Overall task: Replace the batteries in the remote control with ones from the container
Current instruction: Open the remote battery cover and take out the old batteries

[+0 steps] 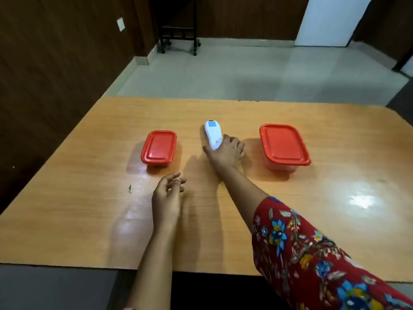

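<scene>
A white remote control (213, 134) lies in the middle of the wooden table (89, 220), back side up with a blue label at its far end. My right hand (228, 152) grips its near end, fingers curled round it. My left hand (167, 195) hovers nearer to me with loosely curled fingers and holds nothing. A small container with a red lid (159, 147) stands to the left of the remote. A larger container with a red lid (283, 144) stands to the right. Both lids are on, so their contents are hidden.
The table's far edge runs behind the containers, with grey floor beyond. A black wheeled stand (178, 30) sits by the dark wood wall at the back. A small dark mark (129, 188) lies on the table's left part.
</scene>
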